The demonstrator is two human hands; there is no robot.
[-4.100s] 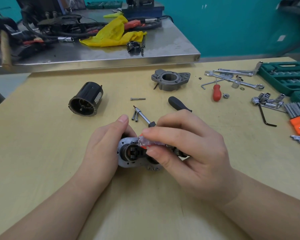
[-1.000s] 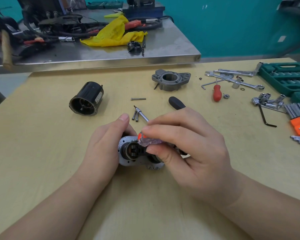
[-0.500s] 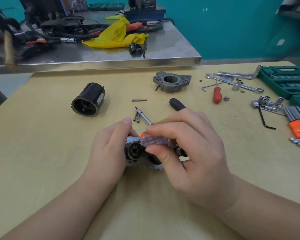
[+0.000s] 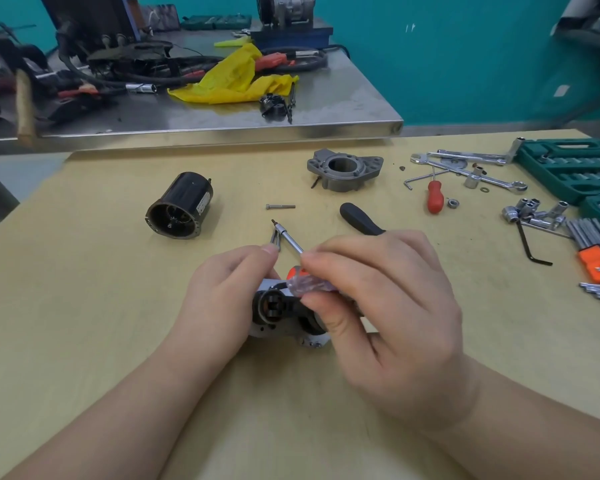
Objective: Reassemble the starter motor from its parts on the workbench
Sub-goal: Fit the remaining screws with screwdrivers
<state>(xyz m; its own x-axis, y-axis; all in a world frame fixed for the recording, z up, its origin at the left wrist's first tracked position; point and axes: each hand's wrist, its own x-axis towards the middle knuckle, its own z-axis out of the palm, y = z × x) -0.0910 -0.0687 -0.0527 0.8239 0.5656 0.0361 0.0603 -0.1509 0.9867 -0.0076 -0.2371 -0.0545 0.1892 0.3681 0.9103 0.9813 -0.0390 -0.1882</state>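
The right hand (image 4: 388, 306) pinches a small screwdriver (image 4: 307, 280) with a clear and orange handle, the thumb and the first fingers curled round the handle, probably so it can be turned with little force. Its tip is hidden under the fingers, so I cannot tell if it sits in a screw. Just to the left of it, the left hand (image 4: 222, 296) grips the gear housing (image 4: 274, 311) of the starter motor from the side and presses it on the wooden workbench (image 4: 118, 306); I think this is so the part does not roll or turn while the other hand works. The open round mouth of the housing faces toward the person. Just beyond the fingertips lie a driver (image 4: 288, 237) with a black handle and some loose bolts (image 4: 276, 239), near for the next reach. One more long bolt (image 4: 280, 206) lies further away. Well beyond the left hand the black motor case (image 4: 179, 211) lies on its side, and far beyond the right hand stands the grey end bracket (image 4: 345, 171); both are not yet mounted. To the far right are wrenches, sockets (image 4: 530, 211) and a red screwdriver (image 4: 435, 200).
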